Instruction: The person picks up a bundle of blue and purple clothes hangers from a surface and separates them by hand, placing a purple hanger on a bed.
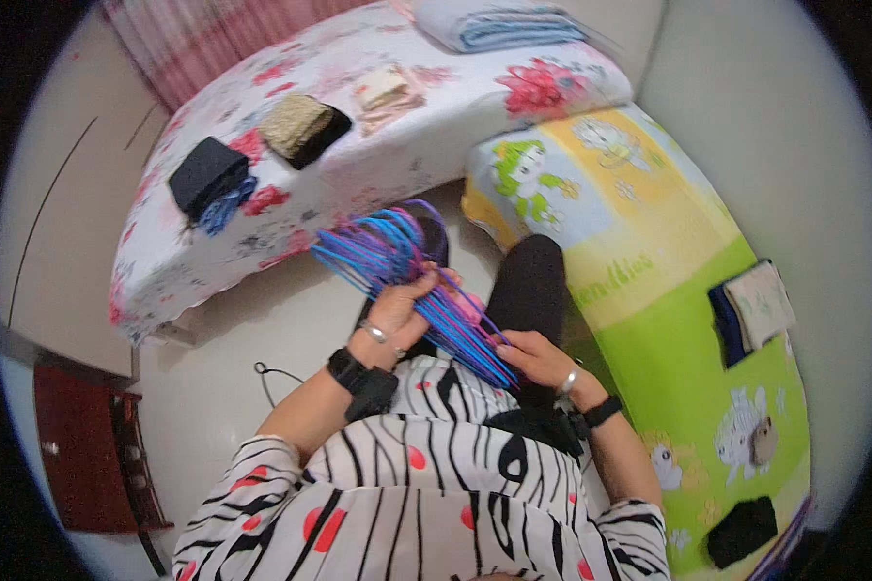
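Note:
A thick bundle of blue and purple clothes hangers point(381, 243) lies aslant in front of my body, above my lap. My left hand point(400, 312) wraps around the middle of the bundle, its thumb across the top. At the lower right end, the fingers of my right hand point(538, 358) pinch the edge of a purple hanger. That hanger stands slightly apart from the others. Something pink point(469, 309) shows beside the bundle, partly hidden, and I cannot tell what it is.
A bed with a floral sheet point(472, 76) spans the far side, bearing folded dark clothes point(209, 174), other folded garments point(294, 127) and a folded quilt point(519, 29). On my right, a green-yellow cartoon sheet point(668, 290) carries folded clothes point(759, 309) and a black cloth point(743, 534).

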